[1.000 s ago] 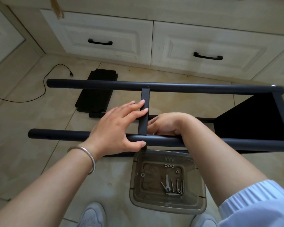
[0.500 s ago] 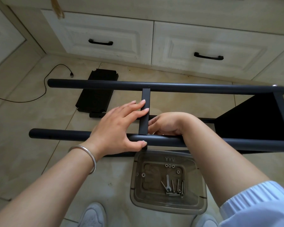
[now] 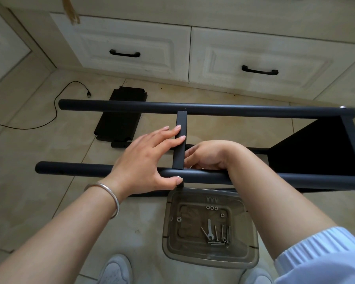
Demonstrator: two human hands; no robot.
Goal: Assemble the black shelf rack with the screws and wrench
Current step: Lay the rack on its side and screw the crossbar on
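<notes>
The black rack lies on its side on the floor, its near tube (image 3: 74,170) and far tube (image 3: 254,110) running left to right. A short crossbar (image 3: 181,124) joins them, and a black shelf panel (image 3: 316,152) sits at the right end. My left hand (image 3: 143,158) grips the near tube, thumb hooked under it, straight fingers resting on the crossbar. My right hand (image 3: 209,155) reaches over the near tube with fingers curled at the crossbar's lower joint; what they hold is hidden. The small wrench (image 3: 209,230), screws (image 3: 221,232) and washers (image 3: 212,207) lie in a clear tray (image 3: 172,238).
A loose black panel (image 3: 121,115) lies on the tiles beyond the rack at the left, next to a black cable (image 3: 55,107). Cream cabinet drawers (image 3: 131,44) stand close behind. My white shoes (image 3: 116,271) flank the tray at the bottom edge.
</notes>
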